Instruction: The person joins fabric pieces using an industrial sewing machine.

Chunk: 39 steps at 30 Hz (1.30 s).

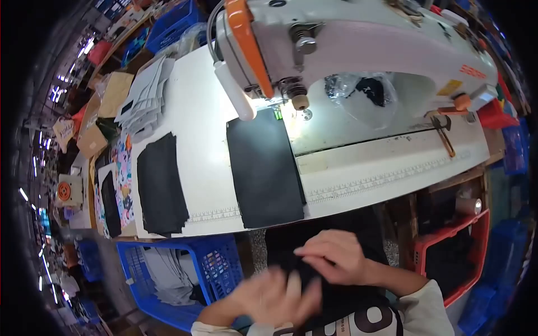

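My left hand [277,297] is smeared by motion above my lap, in front of the dark apron; whether it holds anything cannot be made out. Just right of it, my right hand [336,255] is closed, its fingers curled and pressed together, and what they hold, if anything, is hidden. Beyond both hands, a black rectangular fabric piece [266,173] lies on the white sewing table [207,140], its far end at the needle area of a sewing machine [358,42]. Neither hand touches that piece.
A black fabric stack [162,185] and grey pieces [147,92] lie on the left. Below the table edge stand a blue basket [218,269] with grey pieces and a red crate [420,252] with dark fabric. Small scissors [445,137] and a plastic bag [364,106] lie right.
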Tool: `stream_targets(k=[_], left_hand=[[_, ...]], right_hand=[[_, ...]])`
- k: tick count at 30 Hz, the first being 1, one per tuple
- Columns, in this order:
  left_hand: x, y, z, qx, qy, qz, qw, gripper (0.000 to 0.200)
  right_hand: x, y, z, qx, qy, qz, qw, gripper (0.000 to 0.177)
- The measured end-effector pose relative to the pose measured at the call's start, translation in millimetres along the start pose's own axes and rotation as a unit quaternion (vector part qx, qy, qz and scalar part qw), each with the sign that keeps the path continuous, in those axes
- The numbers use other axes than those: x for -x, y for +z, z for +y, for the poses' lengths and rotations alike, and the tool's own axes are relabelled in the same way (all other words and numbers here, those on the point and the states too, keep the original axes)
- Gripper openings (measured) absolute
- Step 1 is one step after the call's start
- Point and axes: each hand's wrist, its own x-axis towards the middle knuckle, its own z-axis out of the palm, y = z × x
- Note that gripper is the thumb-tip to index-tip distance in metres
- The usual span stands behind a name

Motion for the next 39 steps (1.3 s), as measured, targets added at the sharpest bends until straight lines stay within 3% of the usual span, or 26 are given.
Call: stream_targets(k=[1, 3, 5, 7, 10, 13, 16, 22, 25, 39], left_hand=[[-10.2, -2.5, -15.1, -0.010, -0.012, -0.149, 0.989, 0.033], [-29.2, 48.9, -68.0, -0.088, -0.069, -0.123, 0.986, 0.041], [-25.1, 71.6, -96.2, -0.017, -0.204, -0.059, 0.977, 0.044], [-30.2, 77.9, -110.3, -0.006, -0.216, -0.070, 0.974, 0.044], [-29.2, 85.9, -119.8, 0.017, -0.232, -0.089, 0.968, 0.045], [-15.7, 94.8, -121.7, -0.016, -0.209, -0.045, 0.977, 0.043], [-30.4, 87.1, -121.5, -0.036, -0.194, -0.083, 0.977, 0.042], [-45.8, 90.8, -117.9, -0.075, -0.212, -0.111, 0.968, 0.040], [-35.1, 96.6, -124.6, -0.106, -0.133, -0.087, 0.982, 0.032], [-36.0, 97.0, -126.4, -0.104, -0.117, -0.102, 0.982, 0.034]], right_hand=[[0.1, -7.3, 4.7, 0.066, -0.022, 0.011, 0.998, 0.018], [0.4, -22.7, 12.8, 0.199, -0.062, 0.032, 0.978, 0.027], [-7.5, -37.6, 13.2, 0.265, -0.058, 0.025, 0.962, 0.028], [-16.9, -48.6, 13.3, 0.404, -0.063, 0.019, 0.912, 0.032], [-18.7, -47.2, 20.1, 0.408, -0.060, -0.009, 0.911, 0.034], [-17.7, -42.1, 27.4, 0.419, -0.060, -0.029, 0.906, 0.037], [-17.1, -37.3, 34.5, 0.440, -0.070, -0.037, 0.895, 0.040], [-16.9, -37.0, 38.3, 0.425, -0.081, -0.030, 0.901, 0.041], [-17.0, -38.4, 38.0, 0.424, -0.082, -0.033, 0.901, 0.041], [-18.8, -37.7, 34.7, 0.427, -0.064, -0.019, 0.902, 0.035]])
